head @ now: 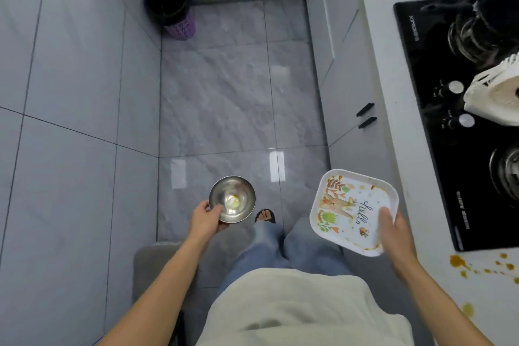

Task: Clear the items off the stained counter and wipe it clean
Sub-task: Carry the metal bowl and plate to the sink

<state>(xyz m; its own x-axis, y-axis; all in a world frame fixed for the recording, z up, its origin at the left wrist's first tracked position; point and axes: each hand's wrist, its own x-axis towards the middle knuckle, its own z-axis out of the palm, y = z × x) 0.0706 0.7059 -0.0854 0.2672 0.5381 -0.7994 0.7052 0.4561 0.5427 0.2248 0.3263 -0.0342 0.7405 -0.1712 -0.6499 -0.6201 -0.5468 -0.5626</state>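
a person in a cream top and blue jeans stands on a grey tiled kitchen floor [219, 98], seen from above, one sandalled foot [265, 216] showing at 12 o'clock of the knees. the left hand [206, 219], at 9 o'clock of the legs, grips a small steel bowl [232, 199] by its near rim, thumb hooked over the edge; a yellowish residue sits in the bottom. the right hand [393, 229], at 3 o'clock of the legs, holds a square white tray [354, 210] printed with a rabbit, leaves and the word "hello", thumb pressed flat on its face, the remaining fingers hidden beneath; brown drips mark its near edge. both items hang over the floor, clear of the worktop. the white counter [393, 109] runs along the right side, with orange-brown stains [457, 261] spattered at 4 o'clock of the tray. beyond them, at 2 o'clock, lies a black glass gas hob [438, 98] with two silver knobs, a white paper towel roll [497, 93] resting on it. grey cabinet doors sit below the counter. farthest off, at 11 o'clock, a purple bin [171, 5] lined with a black bag stands in the corner.
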